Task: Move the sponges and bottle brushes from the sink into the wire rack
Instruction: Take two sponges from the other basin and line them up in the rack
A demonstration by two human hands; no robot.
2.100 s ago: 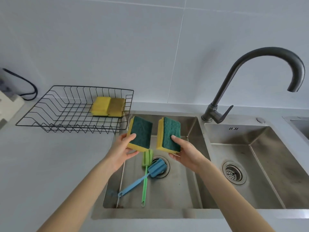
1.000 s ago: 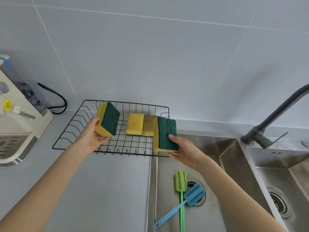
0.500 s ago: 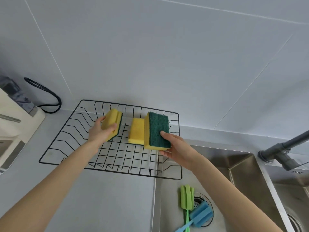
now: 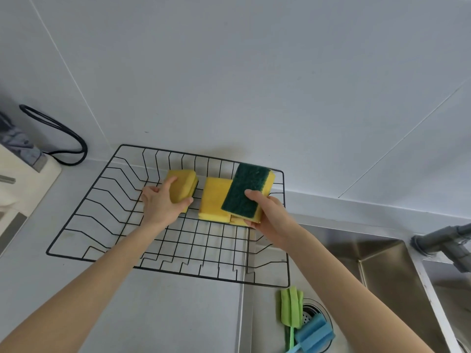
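A black wire rack (image 4: pixel 102 240) stands on the counter left of the sink. My left hand (image 4: pixel 159 203) grips a yellow sponge (image 4: pixel 182 186), yellow side up, low in the rack's back part. My right hand (image 4: pixel 266 212) holds a second sponge (image 4: pixel 246 191), green scouring face up, tilted over the rack's right back corner. Between them lies a yellow sponge (image 4: pixel 214 200) in the rack; another one beneath the held sponge is mostly hidden. A green bottle brush (image 4: pixel 290 308) and a blue bottle brush (image 4: pixel 313 336) lie in the sink by the drain.
The steel sink (image 4: pixel 382 271) has a drain (image 4: pixel 314 310) at the bottom right. A grey faucet base (image 4: pixel 438 240) stands at the right edge. At the left are a cream appliance (image 4: pixel 17 179) and a looped black cable (image 4: pixel 63 138). Tiled wall rises behind.
Both hands carried the two sponges from above the sink leftward into the rack. The left sponge has turned yellow side up and sunk lower; the right one now tilts over the resting sponges.
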